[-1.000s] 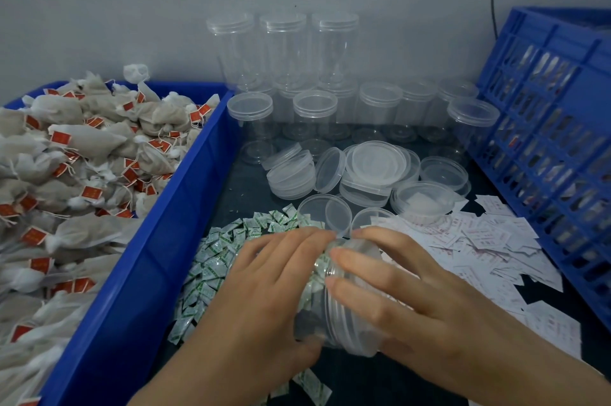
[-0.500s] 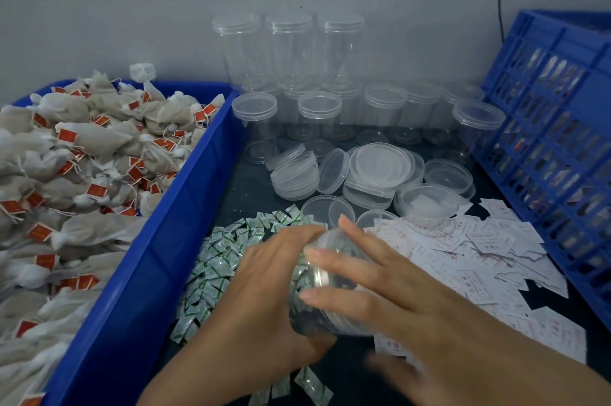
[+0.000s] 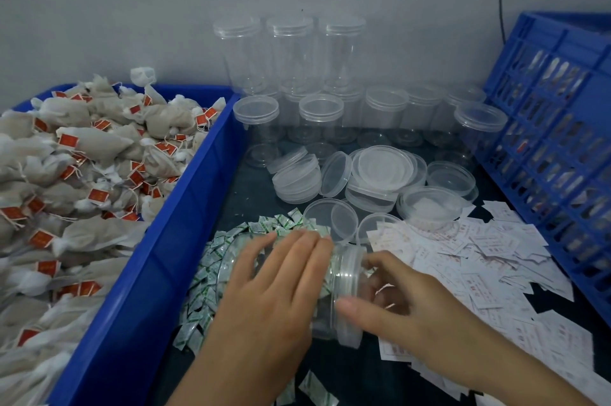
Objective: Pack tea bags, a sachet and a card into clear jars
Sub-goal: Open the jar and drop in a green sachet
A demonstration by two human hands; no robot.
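A clear jar (image 3: 344, 293) lies on its side on the dark table, its threaded mouth pointing right. My left hand (image 3: 274, 286) holds the jar's body from above, fingers wrapped over it. At the mouth, my right hand (image 3: 396, 299) has its thumb and fingers curled around the jar's rim. Small green-and-white sachets (image 3: 205, 276) lie in a pile under and left of the jar. White printed cards (image 3: 479, 260) spread out to the right. Tea bags with red tags (image 3: 86, 167) fill the blue bin (image 3: 172, 240) on the left.
Several empty clear jars (image 3: 291, 55) stand stacked against the back wall, with more lidded jars (image 3: 320, 117) in front. Loose clear lids (image 3: 383, 170) lie heaped mid-table. A blue slatted crate (image 3: 555, 141) leans at the right.
The jar has turned so its mouth now faces right. My right hand slid off the top of the jar down to its rim. My left hand stayed on the body.
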